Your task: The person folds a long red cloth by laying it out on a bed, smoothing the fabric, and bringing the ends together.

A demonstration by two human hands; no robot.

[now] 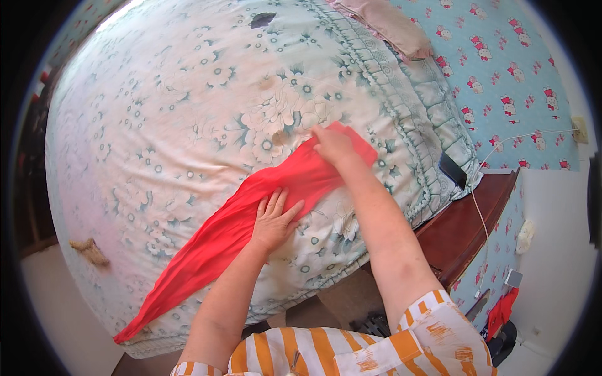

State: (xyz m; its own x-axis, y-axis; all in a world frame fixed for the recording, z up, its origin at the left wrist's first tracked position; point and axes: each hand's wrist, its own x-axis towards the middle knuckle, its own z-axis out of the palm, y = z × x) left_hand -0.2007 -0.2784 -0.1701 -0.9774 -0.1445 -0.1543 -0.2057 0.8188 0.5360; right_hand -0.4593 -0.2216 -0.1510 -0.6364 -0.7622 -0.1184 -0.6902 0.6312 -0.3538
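Note:
A long red cloth (pixel 211 239), perhaps a scarf, lies diagonally across a floral bedspread (pixel 188 117). It is broad at the upper right and narrows into folds towards the lower left corner of the bed. My left hand (pixel 273 223) rests flat on its middle part, fingers spread. Near the broad end, my right hand (pixel 333 145) has bent fingers at the cloth's far edge, thumb and fingertips closed about it. The hand itself hides part of that grip.
A phone (pixel 452 170) lies at the bed's right edge by a white cable (pixel 479 207) and a dark red wooden cabinet (pixel 465 225). A pink pillow (pixel 385 26) sits against the patterned wall. A dark scrap (pixel 262 19) and a brown furry item (pixel 90 251) lie on the bedspread.

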